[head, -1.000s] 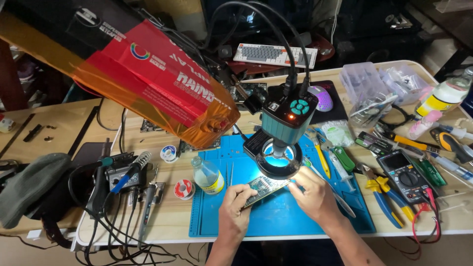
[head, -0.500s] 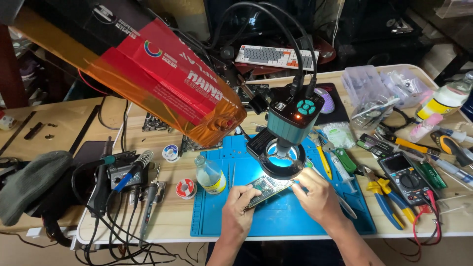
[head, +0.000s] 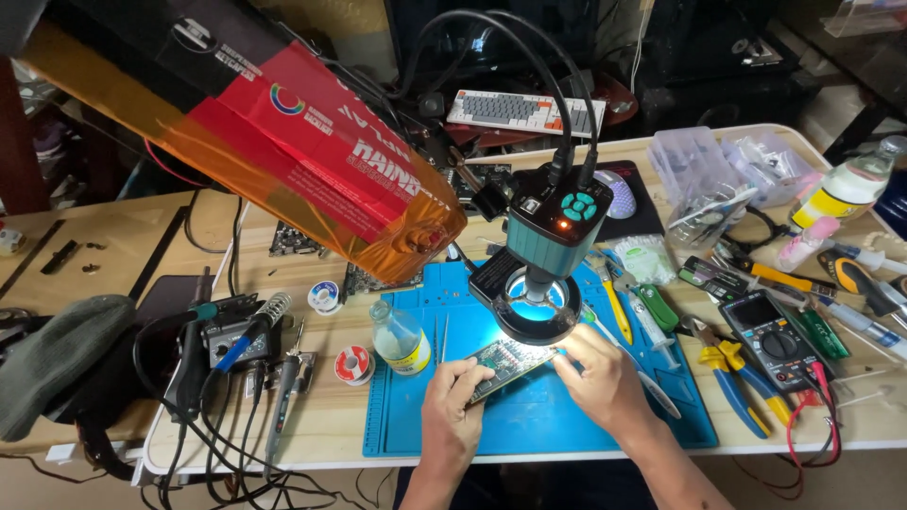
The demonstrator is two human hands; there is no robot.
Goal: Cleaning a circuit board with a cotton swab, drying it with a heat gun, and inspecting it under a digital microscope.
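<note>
A small green circuit board (head: 508, 362) lies lit on the blue work mat (head: 567, 420), right under the ring light of a teal microscope camera (head: 551, 247). My left hand (head: 455, 404) grips the board's near left end with its fingertips. At the board's right end my right hand (head: 605, 378) pinches its edge. Whether the board rests on the mat or is lifted a little, I cannot tell.
A small glass bottle (head: 401, 338) and tweezers (head: 441, 338) stand left of the board. Solder spools (head: 354, 365) and a soldering station (head: 236, 337) lie further left. Right of the mat are pliers (head: 735, 376), a multimeter (head: 775, 340) and more tools. A red-orange box (head: 312, 161) overhangs the bench.
The view has drifted slightly. Both hands stay on the board under the ring light, with only small shifts of the fingers.
</note>
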